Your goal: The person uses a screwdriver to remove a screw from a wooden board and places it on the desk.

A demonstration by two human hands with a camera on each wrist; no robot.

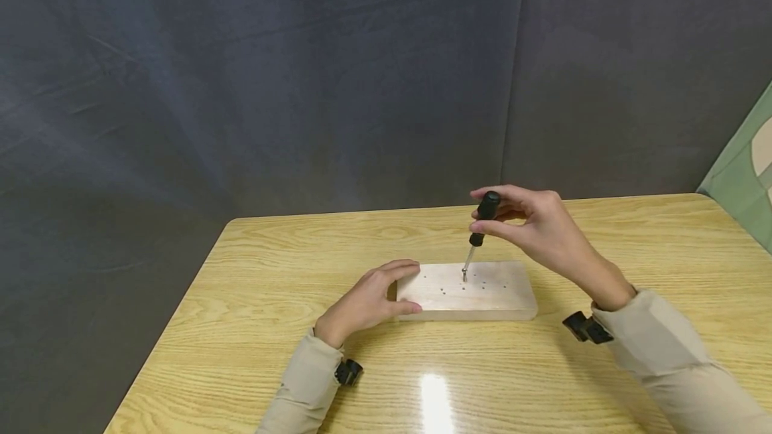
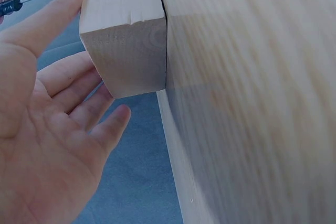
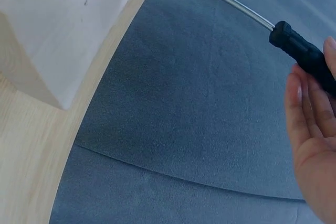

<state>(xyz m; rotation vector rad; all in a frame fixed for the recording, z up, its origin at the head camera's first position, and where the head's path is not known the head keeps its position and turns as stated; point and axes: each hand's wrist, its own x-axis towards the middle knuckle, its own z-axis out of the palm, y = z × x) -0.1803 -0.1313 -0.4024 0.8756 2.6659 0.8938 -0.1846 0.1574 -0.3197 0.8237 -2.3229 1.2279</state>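
A pale wooden block (image 1: pixel 500 301) with several small holes in its top lies flat on the table. My left hand (image 1: pixel 368 295) holds its left end, thumb at the front edge and fingers at the back; the left wrist view shows the block's end face (image 2: pixel 126 59) between thumb and fingers. My right hand (image 1: pixel 545 230) grips a screwdriver (image 1: pixel 486 209) by its black handle, thumb against fingers. Its shank slants down to a small screw (image 1: pixel 464 276) standing upright in the block. In the right wrist view the screwdriver's handle (image 3: pixel 304 53) lies between thumb and fingertips.
The wood-grain table (image 1: pixel 289 273) extends around the block, its back edge close to a dark grey curtain (image 1: pixel 362 86). A green panel (image 1: pixel 738 166) stands at the far right. Black wrist cameras (image 1: pixel 588 328) sit at both cuffs.
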